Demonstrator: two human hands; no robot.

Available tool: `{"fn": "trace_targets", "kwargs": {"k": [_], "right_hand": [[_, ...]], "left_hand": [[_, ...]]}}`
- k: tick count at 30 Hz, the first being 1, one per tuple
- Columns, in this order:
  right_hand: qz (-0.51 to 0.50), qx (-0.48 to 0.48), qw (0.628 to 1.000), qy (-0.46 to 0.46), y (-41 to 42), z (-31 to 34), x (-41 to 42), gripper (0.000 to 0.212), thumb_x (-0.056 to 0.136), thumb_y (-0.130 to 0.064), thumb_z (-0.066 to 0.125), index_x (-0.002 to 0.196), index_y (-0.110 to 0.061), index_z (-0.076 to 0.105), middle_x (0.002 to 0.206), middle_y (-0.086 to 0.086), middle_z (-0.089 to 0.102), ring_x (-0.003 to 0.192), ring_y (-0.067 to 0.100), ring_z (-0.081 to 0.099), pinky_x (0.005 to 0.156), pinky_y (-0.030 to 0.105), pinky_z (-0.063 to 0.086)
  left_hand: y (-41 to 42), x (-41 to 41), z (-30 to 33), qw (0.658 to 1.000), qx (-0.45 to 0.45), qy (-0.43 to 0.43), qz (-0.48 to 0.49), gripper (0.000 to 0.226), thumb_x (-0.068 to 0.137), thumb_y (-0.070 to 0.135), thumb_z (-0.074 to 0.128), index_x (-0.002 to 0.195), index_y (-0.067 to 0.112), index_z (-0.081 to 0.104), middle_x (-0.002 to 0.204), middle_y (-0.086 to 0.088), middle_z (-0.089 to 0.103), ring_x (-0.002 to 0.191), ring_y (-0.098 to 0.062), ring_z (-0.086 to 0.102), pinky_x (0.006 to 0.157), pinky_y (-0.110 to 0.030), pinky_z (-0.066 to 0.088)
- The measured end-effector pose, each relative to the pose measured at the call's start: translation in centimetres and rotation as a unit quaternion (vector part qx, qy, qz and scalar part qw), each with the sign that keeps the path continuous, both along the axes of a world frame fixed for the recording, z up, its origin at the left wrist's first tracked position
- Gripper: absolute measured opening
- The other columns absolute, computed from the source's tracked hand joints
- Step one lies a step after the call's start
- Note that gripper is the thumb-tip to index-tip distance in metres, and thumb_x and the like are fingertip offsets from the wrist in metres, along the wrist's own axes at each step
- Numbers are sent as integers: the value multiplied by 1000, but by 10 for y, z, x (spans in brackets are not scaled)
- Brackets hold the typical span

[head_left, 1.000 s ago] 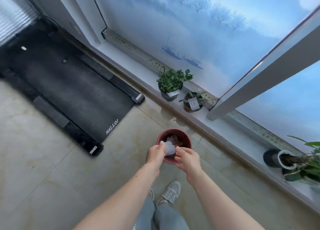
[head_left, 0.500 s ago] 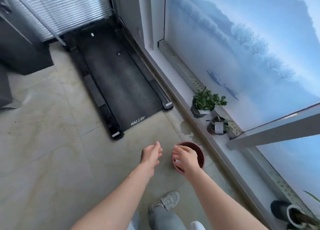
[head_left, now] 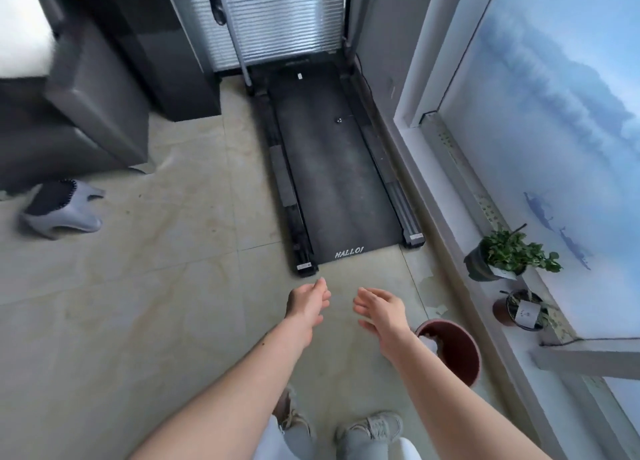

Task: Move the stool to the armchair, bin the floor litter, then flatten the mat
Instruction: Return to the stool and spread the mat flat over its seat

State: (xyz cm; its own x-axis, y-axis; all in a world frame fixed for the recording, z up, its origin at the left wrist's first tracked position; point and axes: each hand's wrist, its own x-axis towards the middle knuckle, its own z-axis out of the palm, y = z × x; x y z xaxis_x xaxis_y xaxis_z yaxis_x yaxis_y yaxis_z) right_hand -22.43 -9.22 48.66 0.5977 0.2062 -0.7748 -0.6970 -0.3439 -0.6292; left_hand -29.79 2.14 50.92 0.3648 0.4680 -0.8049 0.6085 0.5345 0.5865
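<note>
Left hand (head_left: 306, 300) and right hand (head_left: 382, 309) empty over the floor, fingers loosely spread. Red bin (head_left: 457, 350) with white litter inside, just right of the right forearm. Dark mat (head_left: 332, 168) flat ahead, below the shutter.

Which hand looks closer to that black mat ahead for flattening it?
Probably the left hand: its fingertips almost reach the mat. The right hand, also open, sits lower, beside the bin.

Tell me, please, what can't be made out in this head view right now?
- Reddish bin: its contents are partly hidden by the right forearm; only pale scraps show.
- Armchair: cut off by the left edge.
- Small specks on the dark mat: too small to identify.
- Plant tags on the sill: writing too small to read.
- Stool: not identifiable in view.
</note>
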Motion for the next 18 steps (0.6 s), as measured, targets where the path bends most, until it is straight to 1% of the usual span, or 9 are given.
{"fn": "trace_targets", "kwargs": {"k": [3,7,10,14,18], "right_hand": [[21,10,1000,0,46,4,-21,22,91,-21,64,110,-9,66,86,3,68,74,14,62,64,27,48],[57,23,998,2,106,9,-45,16,91,-21,64,103,-11,67,82,2,66,71,13,61,65,28,49],[88,29,996,3,143,11,-58,11,91,-22,64,99,-13,66,83,3,66,71,13,61,66,28,49],[133,33,991,1,185,14,-65,19,91,-22,65,107,-11,66,86,3,67,77,16,62,68,29,50],[176,26,984,8,230,11,-65,26,90,-22,66,113,-10,65,91,5,70,80,17,64,68,29,52]], "left_hand": [[42,-29,2,1000,6,5,23,23,99,35,48,88,18,60,102,-3,65,94,-18,61,86,-31,41],[93,-63,4,998,13,7,58,26,99,34,48,103,13,62,107,-4,66,99,-19,62,88,-33,41],[124,-81,5,996,19,7,91,26,99,34,48,105,12,62,108,-5,66,99,-19,62,89,-34,41],[159,-96,6,990,21,5,140,26,98,33,50,102,12,63,106,-5,68,97,-21,63,88,-34,45],[195,-106,1,981,17,3,192,31,99,33,49,111,7,63,109,-7,68,97,-21,64,85,-33,45]]}}
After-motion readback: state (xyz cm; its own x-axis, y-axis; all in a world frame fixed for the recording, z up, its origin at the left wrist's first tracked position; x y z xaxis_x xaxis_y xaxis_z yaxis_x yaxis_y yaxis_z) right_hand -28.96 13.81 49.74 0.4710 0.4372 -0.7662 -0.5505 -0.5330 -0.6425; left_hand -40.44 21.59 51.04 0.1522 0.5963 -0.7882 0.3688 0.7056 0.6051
